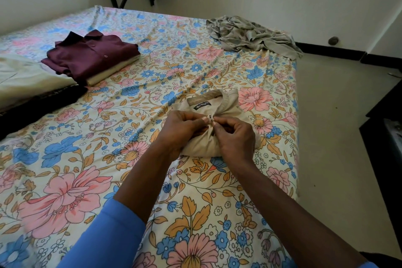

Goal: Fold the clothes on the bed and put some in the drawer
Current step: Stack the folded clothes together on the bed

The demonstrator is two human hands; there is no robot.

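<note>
Beige shirt [201,147] near bed edge [292,119]; left hand [181,130], right hand [236,140] pinch it.

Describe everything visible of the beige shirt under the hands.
The beige collared shirt lies folded into a compact bundle on the floral bed sheet, collar away from the person, a dark label inside the neck. The left hand and right hand pinch its front below the collar, where the fabric bunches. It touches no other garment.

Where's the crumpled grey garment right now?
In the head view, the crumpled grey garment lies at the far right edge of the bed, beyond the beige shirt and across from the folded maroon shirt at left.
</note>
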